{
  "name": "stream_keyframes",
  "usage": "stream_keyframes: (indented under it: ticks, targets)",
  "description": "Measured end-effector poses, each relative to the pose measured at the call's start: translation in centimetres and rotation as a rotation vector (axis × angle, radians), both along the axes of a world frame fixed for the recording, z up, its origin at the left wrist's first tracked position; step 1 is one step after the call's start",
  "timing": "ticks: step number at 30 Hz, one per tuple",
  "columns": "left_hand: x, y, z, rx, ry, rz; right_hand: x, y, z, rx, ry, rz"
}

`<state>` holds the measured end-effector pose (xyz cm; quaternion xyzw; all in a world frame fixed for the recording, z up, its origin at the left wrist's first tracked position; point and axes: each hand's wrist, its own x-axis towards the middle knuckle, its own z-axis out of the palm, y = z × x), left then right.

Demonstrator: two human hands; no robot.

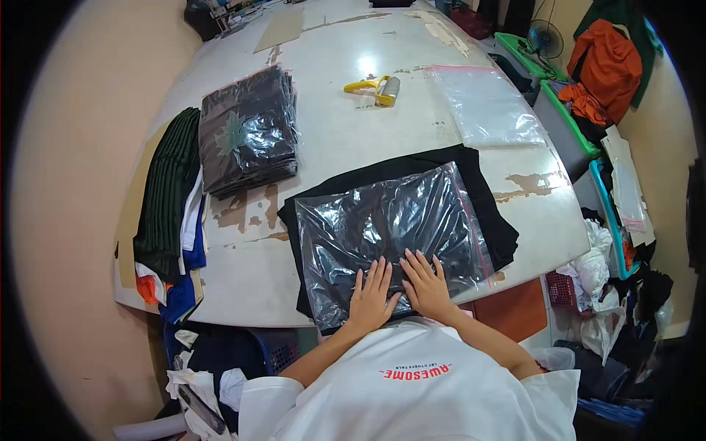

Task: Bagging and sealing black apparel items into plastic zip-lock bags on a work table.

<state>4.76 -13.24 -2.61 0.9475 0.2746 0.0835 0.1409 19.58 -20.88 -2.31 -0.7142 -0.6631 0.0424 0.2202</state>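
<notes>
A clear plastic bag with a red seal strip (pixel 390 213), dark fabric inside, lies over black cloth (pixel 491 228) at the table's front edge. My left hand (pixel 371 298) rests on the bag's lower middle, fingers stretched out. Just to its right, my right hand (pixel 426 287) also lies on the bag, fingers extended and slightly apart. Both hands press on the plastic surface with palms down.
Bagged dark garments (pixel 250 128) stand stacked at left beside folded green clothes (pixel 165 191). Farther back are a yellow-handled roller (pixel 386 90) and clear bags (pixel 482 103) on the white table (pixel 368 140). Bins (pixel 559 121), clothes and a fan (pixel 546 38) line the right side.
</notes>
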Motion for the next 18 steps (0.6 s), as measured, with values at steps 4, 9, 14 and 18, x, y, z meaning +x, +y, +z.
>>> stream_keyframes:
  ticks: [4, 9, 14, 18]
  targets:
    - [-0.8, 0.5, 1.7, -0.225, -0.046, -0.032, 0.9, -0.6, 1.6, -0.112, 0.113, 0.089]
    - [-0.1, 3.6, 3.5, -0.139, -0.267, 0.259, 5.6, 0.9, 3.4, 0.016, 0.193, -0.108]
    - [-1.2, 7.0, 1.0, 0.006, -0.091, 0.655, 9.4, 1.6, 1.1, -0.022, -0.089, -0.311]
    - [-2.6, 7.8, -1.6, 0.076, -0.079, 0.699, 10.6, 1.3, -0.8, -0.052, -0.127, -0.326]
